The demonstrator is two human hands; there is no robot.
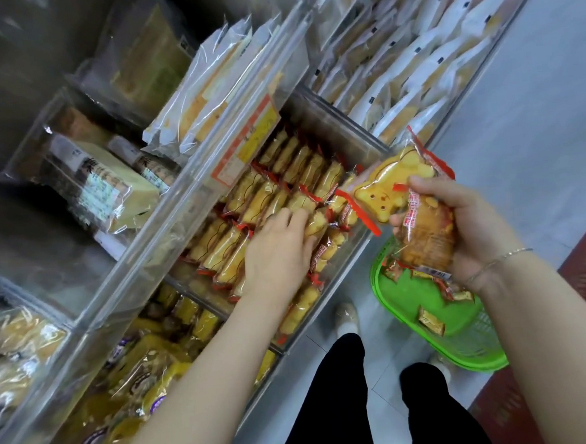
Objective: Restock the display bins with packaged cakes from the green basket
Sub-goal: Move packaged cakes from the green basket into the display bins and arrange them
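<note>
Clear acrylic display bins (pixel 193 180), stepped in tiers, as I see them from above. The middle bin (pixel 364 238) carries rows of bear-shaped packaged cakes (pixel 282 188); its neighbours carry other wrapped cakes. On the grey floor (pixel 535 104) beside them sits the green basket (pixel 438 316).

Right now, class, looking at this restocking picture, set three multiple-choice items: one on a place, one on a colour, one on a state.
1. Where is the basket?
A. on the floor by the person's feet
B. on the top shelf
C. inside a bin

2. What colour is the basket?
A. blue
B. green
C. white

3. What is the right hand doing?
A. hanging idle
B. pressing the floor
C. gripping packaged cakes

Answers:
1 A, it lies on the grey floor beside the shoes.
2 B, its rim and base are bright green.
3 C, fingers curl round bear-shaped cakes, while the left hand rests on cakes in the clear bin.
</note>
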